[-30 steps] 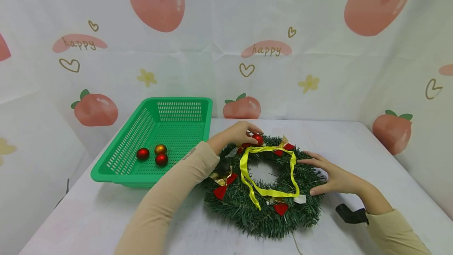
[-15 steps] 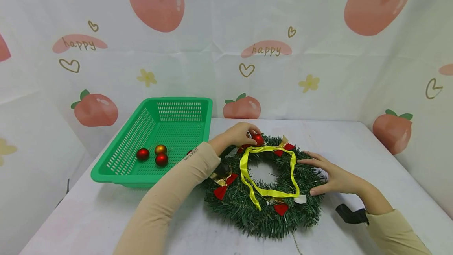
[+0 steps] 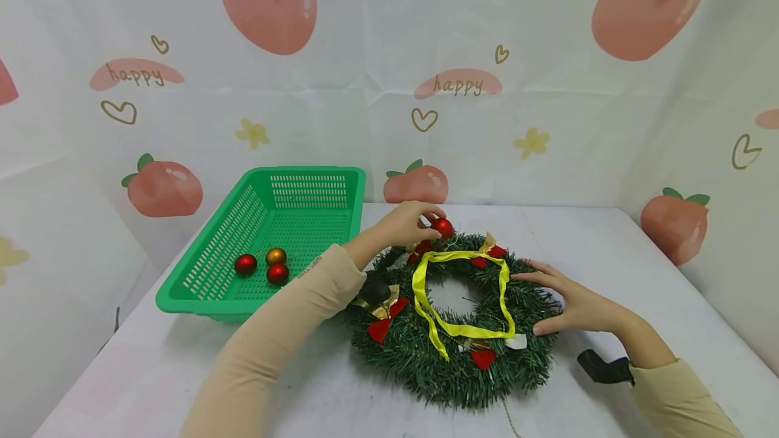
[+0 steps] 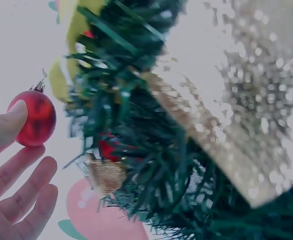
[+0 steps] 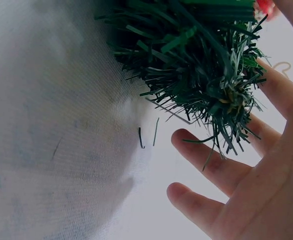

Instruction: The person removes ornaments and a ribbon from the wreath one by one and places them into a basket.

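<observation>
A green tinsel wreath (image 3: pixel 450 380) lies on the white table, with red-and-gold bows (image 3: pixel 379 330) and a loose yellow ribbon (image 3: pixel 420 287) on top. Over its far left edge, my left hand (image 3: pixel 404 224) pinches a red Christmas ball (image 3: pixel 443 228) between thumb and fingers. In the left wrist view, the ball (image 4: pixel 38 120) has a silver cap with a thin loop and is apart from the greenery (image 4: pixel 136 120). My right hand (image 3: pixel 581 306) rests on the wreath's right side, its fingers spread. The right wrist view shows those fingers (image 5: pixel 206 160) straight beside the tinsel (image 5: pixel 186 65).
Left of the wreath stands a green plastic basket (image 3: pixel 255 308). In it lie two red balls (image 3: pixel 245 264) and a gold ball (image 3: pixel 276 257). A thin bead chain (image 3: pixel 510 418) trails off the wreath's near edge. Behind the table hangs a printed cloth (image 3: pixel 548 107).
My left hand has lifted slightly from the wreath with the red ball, and its forearm has shifted left. My right hand and the wreath stay where they were.
</observation>
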Available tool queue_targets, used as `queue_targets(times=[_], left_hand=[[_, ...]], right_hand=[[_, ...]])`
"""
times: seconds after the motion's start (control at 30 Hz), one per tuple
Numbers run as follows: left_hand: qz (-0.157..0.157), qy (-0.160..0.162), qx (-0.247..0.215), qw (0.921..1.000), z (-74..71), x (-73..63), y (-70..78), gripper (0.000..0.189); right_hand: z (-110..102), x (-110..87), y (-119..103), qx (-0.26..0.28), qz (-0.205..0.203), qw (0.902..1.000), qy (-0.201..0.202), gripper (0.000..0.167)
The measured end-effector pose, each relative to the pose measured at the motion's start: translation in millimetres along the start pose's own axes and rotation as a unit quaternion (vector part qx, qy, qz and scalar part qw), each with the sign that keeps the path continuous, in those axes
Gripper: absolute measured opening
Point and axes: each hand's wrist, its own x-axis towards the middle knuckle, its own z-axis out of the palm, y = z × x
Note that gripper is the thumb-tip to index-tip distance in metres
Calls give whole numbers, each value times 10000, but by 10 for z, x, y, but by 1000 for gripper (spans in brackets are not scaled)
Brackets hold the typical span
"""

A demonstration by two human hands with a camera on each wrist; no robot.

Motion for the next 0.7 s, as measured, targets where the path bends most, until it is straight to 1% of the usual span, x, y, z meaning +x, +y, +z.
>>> queue_targets(times=[0.13,0.27,0.47,0.7], left_hand=[[194,57,-240,9995,-64,-90,11,41],[334,106,-322,9989,-125,-202,28,41],[548,232,-333,9977,-157,-329,-10,40],[650,278,-526,9961,-191,-472,-34,41]], right_hand=[[2,2,-5,15,-16,10000,-5,76],[-2,4,-13,18,-10,10000,-11,76],[1,7,-16,5,-45,10000,14,76],[1,3,-16,-26,-34,10000,14,77]])
